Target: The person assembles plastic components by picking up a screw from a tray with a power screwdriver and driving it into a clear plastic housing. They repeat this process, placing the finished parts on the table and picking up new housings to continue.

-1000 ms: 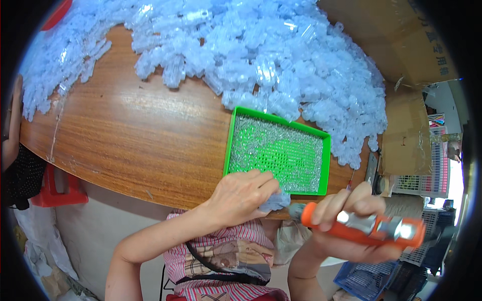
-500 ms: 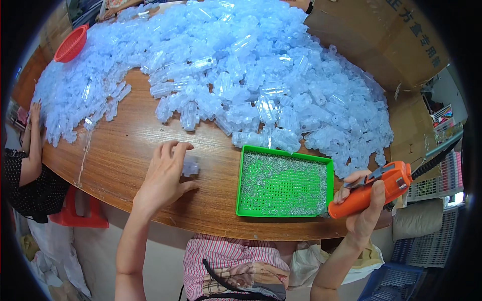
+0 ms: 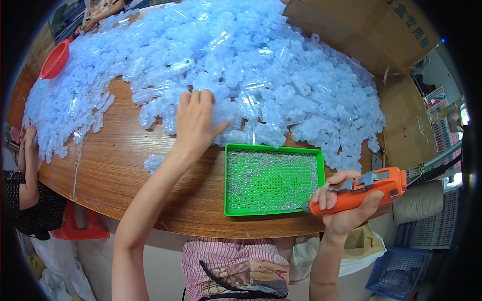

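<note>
Our left hand point(image 3: 196, 123), thumb apart from bent fingers, meets the near edge of the clear plastic tube pile point(image 3: 261, 60), far nearer than our right hand point(image 3: 346, 219); whether it pinches one, we cannot tell. Our right grips an orange power screwdriver point(image 3: 354, 200), slanting down-left toward the green tray point(image 3: 227, 180). Cardboard point(image 3: 359, 35) walls our wood-grain surface point(image 3: 120, 155) rightward.

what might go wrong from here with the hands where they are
The orange tool in the right hand has its tip by the green tray's near right corner; a bump might scatter the small metal pieces.

The left hand is at the near side of the plastic pile; loose pieces might slide toward the tray.

One plastic piece lies beside the left forearm, which might brush it away.
</note>
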### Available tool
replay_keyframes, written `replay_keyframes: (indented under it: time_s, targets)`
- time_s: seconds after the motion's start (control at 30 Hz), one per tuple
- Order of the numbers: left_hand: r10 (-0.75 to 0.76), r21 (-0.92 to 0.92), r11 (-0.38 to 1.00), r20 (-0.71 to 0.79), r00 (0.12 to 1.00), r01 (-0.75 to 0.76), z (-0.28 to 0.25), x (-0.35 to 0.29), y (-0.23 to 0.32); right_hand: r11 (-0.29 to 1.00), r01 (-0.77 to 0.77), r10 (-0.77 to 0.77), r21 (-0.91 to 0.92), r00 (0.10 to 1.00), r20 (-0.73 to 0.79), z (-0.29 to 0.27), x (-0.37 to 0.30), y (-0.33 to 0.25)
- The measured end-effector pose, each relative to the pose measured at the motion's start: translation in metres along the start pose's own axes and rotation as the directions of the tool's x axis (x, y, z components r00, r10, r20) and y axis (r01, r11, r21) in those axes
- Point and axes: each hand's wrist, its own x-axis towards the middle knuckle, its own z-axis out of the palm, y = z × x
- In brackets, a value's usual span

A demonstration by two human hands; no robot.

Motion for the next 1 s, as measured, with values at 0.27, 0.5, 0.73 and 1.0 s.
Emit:
replay_keyframes:
  time_s: [0.27,0.5,0.73,1.0]
  targets:
    - [0.065,-0.536,0.844,0.094,0.993,-0.005,-0.031,-0.049,0.035,1.000,0.016,-0.016,-0.005,1.000,0.015,-0.001,-0.004,0.004]
    - [0.158,-0.648,0.750,0.370,0.916,0.132,-0.076,-0.109,0.076,0.994,0.084,-0.081,0.074,0.995,-0.050,0.004,-0.005,0.008]
    - [0.301,-0.632,0.775,0.381,0.874,0.009,-0.082,-0.124,0.086,0.995,0.066,-0.065,0.068,0.998,-0.017,0.008,-0.005,0.022]
    - [0.356,-0.564,0.810,0.256,0.899,-0.161,-0.034,-0.134,0.104,0.996,0.047,-0.047,0.074,0.999,-0.003,0.007,-0.004,0.047]
